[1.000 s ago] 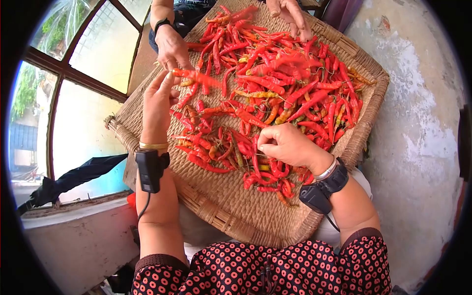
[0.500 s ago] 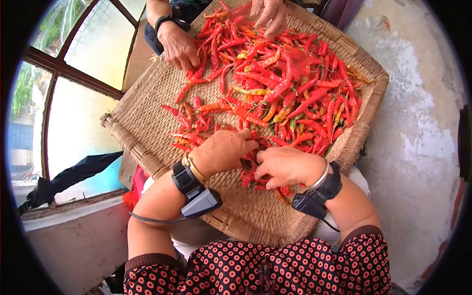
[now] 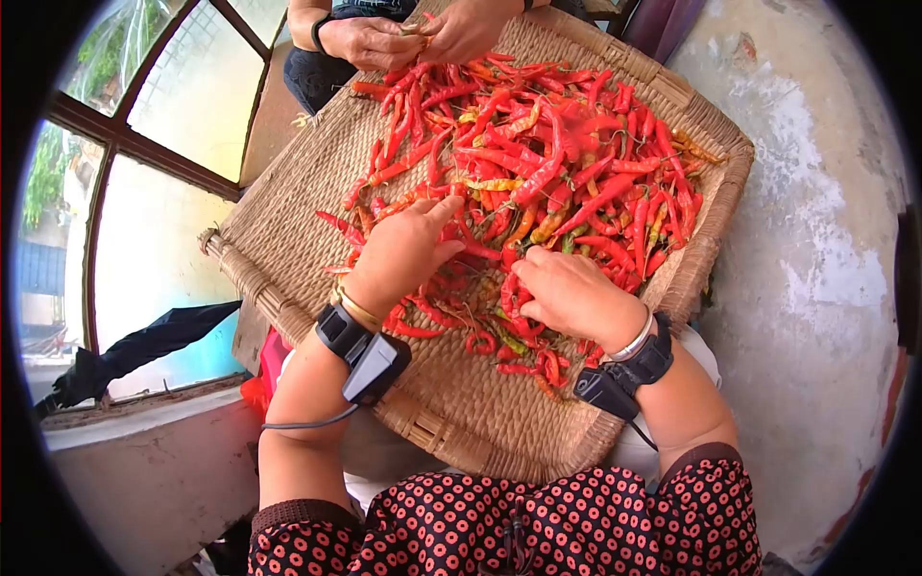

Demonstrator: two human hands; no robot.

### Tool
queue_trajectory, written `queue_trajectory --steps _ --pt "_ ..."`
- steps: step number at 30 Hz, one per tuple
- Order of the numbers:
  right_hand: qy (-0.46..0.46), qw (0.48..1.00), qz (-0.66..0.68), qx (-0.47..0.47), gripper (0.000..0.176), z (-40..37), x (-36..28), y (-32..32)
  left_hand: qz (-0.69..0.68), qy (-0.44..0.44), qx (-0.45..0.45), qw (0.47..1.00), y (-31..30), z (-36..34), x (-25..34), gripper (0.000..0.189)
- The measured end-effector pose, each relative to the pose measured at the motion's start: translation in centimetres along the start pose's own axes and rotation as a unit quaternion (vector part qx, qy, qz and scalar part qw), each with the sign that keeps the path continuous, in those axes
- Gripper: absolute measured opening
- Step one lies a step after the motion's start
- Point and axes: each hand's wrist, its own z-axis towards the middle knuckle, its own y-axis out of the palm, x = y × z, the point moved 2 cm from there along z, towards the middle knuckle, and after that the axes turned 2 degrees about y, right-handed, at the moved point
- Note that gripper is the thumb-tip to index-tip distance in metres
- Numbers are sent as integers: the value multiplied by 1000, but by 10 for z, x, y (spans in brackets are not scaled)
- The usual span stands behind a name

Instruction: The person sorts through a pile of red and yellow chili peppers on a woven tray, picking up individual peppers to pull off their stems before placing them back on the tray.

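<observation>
A heap of red chili peppers [image 3: 605, 197], some yellow or greenish, lies on a woven tray [image 3: 274, 192]. My left hand [image 3: 403, 245] is over the left part of the heap, thumb and fingers apart, with nothing visible between them. To its right, my right hand [image 3: 581, 298] is palm down, its fingers curled at a red chili pepper [image 3: 512, 296]; the fingertips are partly hidden. Smaller, curled peppers [image 3: 547, 365] lie between my hands and the near side of the tray.
Across the tray, another person's hands [image 3: 413, 40] are held together around something small. A paned window [image 3: 154, 259] and a folded dark umbrella [image 3: 144, 350] are on the left. Worn concrete floor [image 3: 797, 384] extends on the right.
My left hand has moved up and left, its fingers spreading. My right hand has shifted slightly up and right. The other person's hands have drawn back from the peppers and come together.
</observation>
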Motion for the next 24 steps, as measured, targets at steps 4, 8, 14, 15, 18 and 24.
queue_trajectory --steps 4,8,14,15,18,24 --pt "8 1000 19 1 30 1 7 2 -72 79 -26 994 -1 -2 18 33" --pt "-14 999 17 -30 27 2 2 3 -80 97 -50 991 16 -1 28 37" --pt "-43 996 72 -41 25 5 8 12 -171 126 -60 975 27 4 25 17" --pt "-35 992 99 -63 24 6 7 9 -187 142 -52 971 25 5 25 14" --pt "-17 984 95 -146 21 6 3 1 -226 119 -32 966 6 3 16 13" --pt "-3 990 87 -107 22 1 3 -3 -240 -166 212 933 -42 -5 -45 15"
